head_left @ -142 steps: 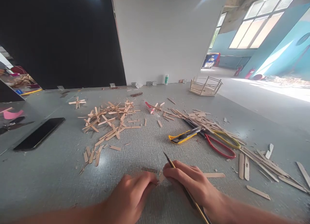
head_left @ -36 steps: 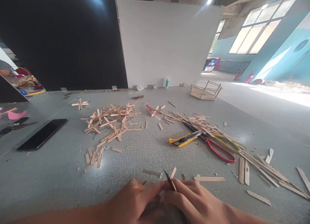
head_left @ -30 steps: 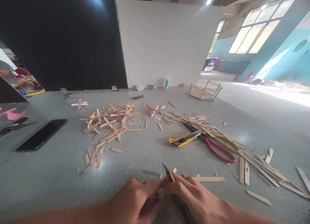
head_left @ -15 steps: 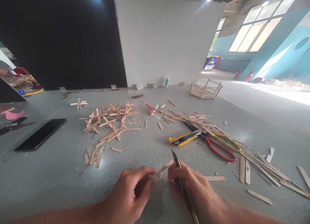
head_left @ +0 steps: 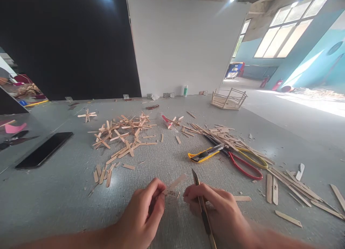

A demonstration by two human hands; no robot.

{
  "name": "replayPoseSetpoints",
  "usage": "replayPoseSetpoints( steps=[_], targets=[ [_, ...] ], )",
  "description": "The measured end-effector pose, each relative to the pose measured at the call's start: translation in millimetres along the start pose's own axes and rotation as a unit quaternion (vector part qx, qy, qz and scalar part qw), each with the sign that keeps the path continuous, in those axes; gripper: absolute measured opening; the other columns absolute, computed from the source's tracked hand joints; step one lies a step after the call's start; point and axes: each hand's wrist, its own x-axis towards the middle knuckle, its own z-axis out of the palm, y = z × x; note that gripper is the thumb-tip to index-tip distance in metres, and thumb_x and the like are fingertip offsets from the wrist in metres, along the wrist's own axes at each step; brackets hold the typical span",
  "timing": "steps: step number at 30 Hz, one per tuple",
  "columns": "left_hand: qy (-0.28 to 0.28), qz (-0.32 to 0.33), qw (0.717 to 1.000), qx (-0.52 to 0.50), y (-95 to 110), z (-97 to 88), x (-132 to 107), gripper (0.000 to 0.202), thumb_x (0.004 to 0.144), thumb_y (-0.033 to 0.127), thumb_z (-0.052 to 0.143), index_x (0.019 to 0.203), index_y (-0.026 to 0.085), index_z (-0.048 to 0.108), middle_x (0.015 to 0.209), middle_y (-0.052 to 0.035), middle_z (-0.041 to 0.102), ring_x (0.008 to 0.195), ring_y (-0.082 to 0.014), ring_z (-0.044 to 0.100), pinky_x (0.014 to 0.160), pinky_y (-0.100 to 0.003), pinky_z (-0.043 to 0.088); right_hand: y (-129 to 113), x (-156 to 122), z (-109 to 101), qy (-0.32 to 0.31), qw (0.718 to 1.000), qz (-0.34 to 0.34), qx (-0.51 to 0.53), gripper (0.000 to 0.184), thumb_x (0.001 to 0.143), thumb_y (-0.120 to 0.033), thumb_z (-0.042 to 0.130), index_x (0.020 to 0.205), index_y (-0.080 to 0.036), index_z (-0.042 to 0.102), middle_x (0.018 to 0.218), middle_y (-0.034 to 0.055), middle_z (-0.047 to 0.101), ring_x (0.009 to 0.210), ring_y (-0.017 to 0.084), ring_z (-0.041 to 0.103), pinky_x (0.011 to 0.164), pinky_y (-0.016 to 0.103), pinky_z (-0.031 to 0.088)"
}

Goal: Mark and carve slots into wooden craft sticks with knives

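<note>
My left hand point(head_left: 147, 209) pinches one end of a short wooden craft stick point(head_left: 175, 182), whose rounded free end points up and to the right. In my right hand point(head_left: 215, 202) a craft knife point(head_left: 205, 216) is gripped, its pointed blade angled up and away, apart from the stick. Small wood shavings point(head_left: 171, 193) lie under the stick, between the hands. Another craft stick point(head_left: 242, 198) rests on the table, partly hidden behind my right hand.
Beyond my hands are a yellow box cutter point(head_left: 206, 155) and scissors with red and yellow handles point(head_left: 246, 166). Assembled stick crosses point(head_left: 121, 135) are at left, near a phone point(head_left: 45, 150). Loose sticks point(head_left: 293, 186) spread right; a small stick fence point(head_left: 229, 99) stands behind.
My left hand has drawn slightly left with the craft stick, which has turned to show its flat face. The right hand and knife have shifted only a little.
</note>
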Motion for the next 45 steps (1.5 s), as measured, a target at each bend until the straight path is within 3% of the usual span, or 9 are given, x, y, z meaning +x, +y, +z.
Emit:
replayPoseSetpoints(
  steps=[5, 10, 13, 16, 19, 25, 31, 38, 45],
  targets=[
    [0.006, 0.000, 1.000, -0.005, -1.1, 0.7, 0.9, 0.031, 0.109, 0.046, 0.034, 0.095, 0.022, 0.045, 0.065, 0.0086, 0.036, 0.054, -0.0124, 0.033, 0.052, -0.025, 0.028, -4.4, 3.5, -5.2, -0.020, 0.999, -0.031, 0.000, 0.008, 0.102, -0.018, 0.051, 0.102, -0.019, 0.060, 0.077, 0.0010, 0.065, 0.059, 0.011, 0.056, 0.054, 0.023, 0.047],
    [0.007, -0.004, 1.000, -0.012, -1.2, 2.1, -2.0, 0.030, 0.110, 0.051, 0.030, 0.105, 0.023, 0.039, 0.063, 0.0096, 0.036, 0.053, -0.0136, 0.032, 0.051, -0.025, 0.025, -6.8, 4.8, -15.1, -0.045, 0.991, -0.123, -0.022, 0.033, 0.110, -0.039, 0.038, 0.124, -0.019, 0.061, 0.080, 0.0038, 0.061, 0.060, 0.014, 0.056, 0.055, 0.027, 0.045],
    [-0.002, 0.002, 1.000, -0.013, -3.3, 2.7, -3.1, 0.031, 0.110, 0.053, 0.030, 0.105, 0.024, 0.040, 0.061, 0.0108, 0.032, 0.052, -0.0133, 0.028, 0.049, -0.026, 0.022, -8.3, 2.6, -18.4, -0.052, 0.988, -0.142, -0.034, 0.032, 0.112, -0.034, 0.031, 0.131, -0.019, 0.053, 0.076, 0.0011, 0.063, 0.056, 0.013, 0.055, 0.056, 0.026, 0.045],
    [0.001, 0.006, 1.000, -0.014, -6.4, 2.8, -2.6, 0.034, 0.110, 0.052, 0.029, 0.102, 0.023, 0.043, 0.060, 0.0113, 0.030, 0.051, -0.0129, 0.027, 0.049, -0.025, 0.023, -7.2, -2.6, -19.7, -0.048, 0.991, -0.121, -0.035, 0.019, 0.109, -0.030, 0.041, 0.122, -0.020, 0.049, 0.067, -0.0039, 0.061, 0.051, 0.011, 0.053, 0.054, 0.022, 0.046],
    [0.001, 0.011, 1.000, -0.020, -8.1, 2.2, -2.1, 0.034, 0.111, 0.051, 0.029, 0.104, 0.022, 0.045, 0.060, 0.0109, 0.031, 0.051, -0.0125, 0.029, 0.049, -0.025, 0.025, -4.0, -8.3, -19.2, -0.038, 0.994, -0.100, -0.033, 0.012, 0.103, -0.031, 0.054, 0.109, -0.022, 0.049, 0.077, 0.0009, 0.069, 0.055, 0.010, 0.057, 0.052, 0.020, 0.047],
    [-0.006, 0.021, 1.000, -0.004, -5.5, 0.2, -4.1, 0.034, 0.111, 0.046, 0.032, 0.121, 0.018, 0.049, 0.065, 0.0070, 0.044, 0.054, -0.0128, 0.041, 0.056, -0.025, 0.035, -14.1, -1.3, -19.9, -0.024, 0.990, -0.114, -0.075, 0.002, 0.107, -0.022, 0.045, 0.107, -0.024, 0.046, 0.075, -0.0007, 0.071, 0.059, 0.011, 0.063, 0.055, 0.019, 0.048],
    [-0.017, 0.019, 1.000, -0.009, -4.7, -0.8, -5.0, 0.036, 0.111, 0.045, 0.033, 0.125, 0.017, 0.050, 0.064, 0.0069, 0.042, 0.054, -0.0137, 0.038, 0.053, -0.026, 0.033, -15.2, 8.8, -22.2, -0.101, 0.979, -0.171, -0.039, 0.032, 0.115, -0.028, 0.019, 0.109, -0.021, 0.050, 0.074, -0.0017, 0.064, 0.056, 0.010, 0.057, 0.061, 0.023, 0.047],
    [-0.041, 0.002, 0.999, -0.024, -6.0, -2.8, -6.9, 0.031, 0.111, 0.046, 0.034, 0.116, 0.020, 0.051, 0.065, 0.0067, 0.041, 0.054, -0.0133, 0.036, 0.052, -0.026, 0.030, -13.0, 6.2, -18.1, -0.098, 0.980, -0.174, -0.004, 0.017, 0.113, -0.028, 0.040, 0.117, -0.018, 0.053, 0.078, 0.0000, 0.065, 0.062, 0.012, 0.058, 0.062, 0.025, 0.047],
    [-0.041, -0.018, 0.999, -0.017, -5.7, -2.9, -6.8, 0.036, 0.110, 0.051, 0.035, 0.104, 0.021, 0.054, 0.066, 0.0062, 0.040, 0.055, -0.0125, 0.035, 0.052, -0.026, 0.029, -14.1, 8.2, -17.8, -0.108, 0.978, -0.175, -0.019, 0.022, 0.114, -0.033, 0.036, 0.118, -0.018, 0.052, 0.079, 0.0005, 0.065, 0.064, 0.012, 0.061, 0.061, 0.026, 0.048]
  ],
)
